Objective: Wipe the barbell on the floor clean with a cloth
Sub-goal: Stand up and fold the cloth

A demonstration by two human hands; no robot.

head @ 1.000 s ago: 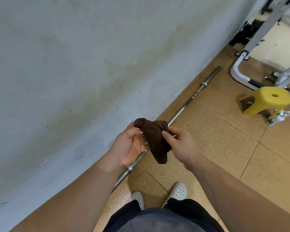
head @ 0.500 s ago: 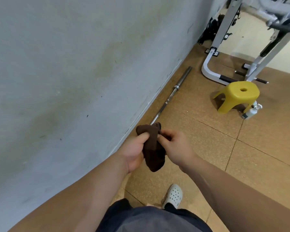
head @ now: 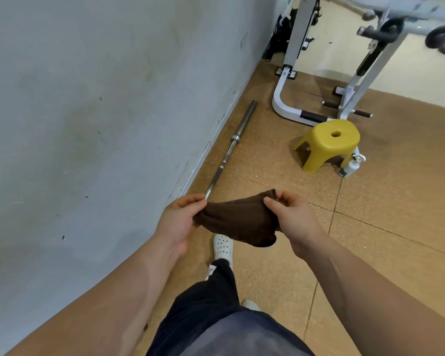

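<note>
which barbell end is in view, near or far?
The far end of the barbell, its sleeve lying by the wall. The near end is hidden behind the cloth and hands.

Both forearms bare to elbow, no sleeves in view, no watch or bands at wrists. Left hand (head: 176, 222) and right hand (head: 290, 217) bare, no gloves; nails short. Possible ring on right hand, too small to confirm. Dark navy trousers (head: 211, 301), loose cut, plain fabric. Grey top (head: 231, 337) at bottom edge, blurred. White perforated clog (head: 223, 246) on forward foot, round vent holes across toe. Second shoe (head: 249, 304) pale, mostly hidden behind leg.
</note>
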